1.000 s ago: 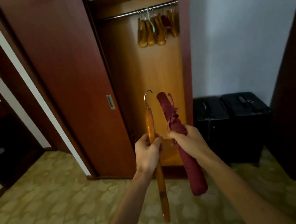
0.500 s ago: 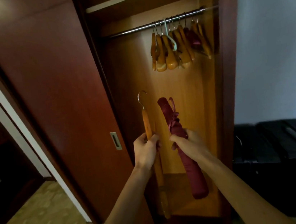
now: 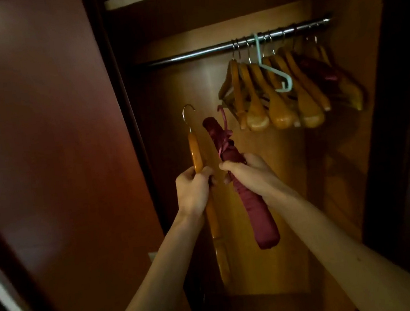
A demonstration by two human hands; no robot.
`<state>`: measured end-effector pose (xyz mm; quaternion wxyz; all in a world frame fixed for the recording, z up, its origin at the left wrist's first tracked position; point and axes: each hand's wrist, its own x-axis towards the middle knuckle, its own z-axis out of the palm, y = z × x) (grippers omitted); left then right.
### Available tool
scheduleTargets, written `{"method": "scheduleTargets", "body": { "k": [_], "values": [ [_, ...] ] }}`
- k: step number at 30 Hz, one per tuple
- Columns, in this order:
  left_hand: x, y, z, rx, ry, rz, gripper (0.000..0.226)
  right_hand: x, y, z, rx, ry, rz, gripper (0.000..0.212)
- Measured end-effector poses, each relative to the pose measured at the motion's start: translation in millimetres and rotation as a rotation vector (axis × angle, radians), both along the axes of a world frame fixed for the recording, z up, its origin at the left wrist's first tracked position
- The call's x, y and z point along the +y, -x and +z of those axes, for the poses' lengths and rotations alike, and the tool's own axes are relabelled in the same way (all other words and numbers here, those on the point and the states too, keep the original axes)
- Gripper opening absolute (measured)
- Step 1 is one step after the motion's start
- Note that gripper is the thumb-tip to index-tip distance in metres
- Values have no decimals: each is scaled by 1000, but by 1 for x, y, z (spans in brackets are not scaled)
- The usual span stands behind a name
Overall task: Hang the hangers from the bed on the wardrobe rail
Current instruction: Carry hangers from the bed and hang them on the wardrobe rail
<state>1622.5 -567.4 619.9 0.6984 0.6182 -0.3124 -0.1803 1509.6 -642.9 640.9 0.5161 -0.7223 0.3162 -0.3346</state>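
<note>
A dim open wardrobe (image 3: 256, 200) fills the frame, its dark sliding door (image 3: 41, 150) covering the left half and a metal rail (image 3: 185, 55) crossing the upper centre. At the rail's right end hangs a bunch of wooden hangers (image 3: 279, 93) with 1 pale plastic hanger (image 3: 275, 73) among them. In the middle of the frame the left hand (image 3: 194, 190) grips a wooden hanger (image 3: 195, 151), seen edge-on, its long axis nearly vertical and its metal hook uppermost. Just beside it, the right hand (image 3: 249, 173) grips a padded maroon hanger (image 3: 245, 189), leaning slightly left at the top. Both sit well below the rail. The wooden hanger's lower end blurs into the dark; the maroon hanger's hook is hard to make out.
</note>
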Motion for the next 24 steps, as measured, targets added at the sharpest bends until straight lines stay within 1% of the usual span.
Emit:
{"method": "scheduleTargets", "body": {
  "k": [5,7,9,13,15,18,20,21,24],
  "values": [
    [-73,-81,63,0,54,-44,13,-58,-84,61,-80,120,-170,17],
    [-102,-103,91,21,67,-75,11,-82,-105,85,-132,121,-213,18],
    [-130,-118,114,57,74,-101,11,-107,-120,107,-162,76,-236,22],
    [-178,-136,145,80,85,-94,14,-156,-145,140,-176,-40,-206,33],
    [-197,-140,155,64,86,-99,15,-179,-155,150,-170,-56,-184,29],
    [-217,-146,167,69,87,-81,16,-206,-168,163,-136,-54,-189,17],
    [-227,-147,174,68,77,-73,15,-220,-174,170,-116,-57,-195,17],
    [-232,-148,176,73,77,-75,15,-228,-177,173,-110,-64,-188,20],
    [-243,-147,178,106,70,-109,12,-240,-182,180,-85,-109,-147,36]
  ]
}}
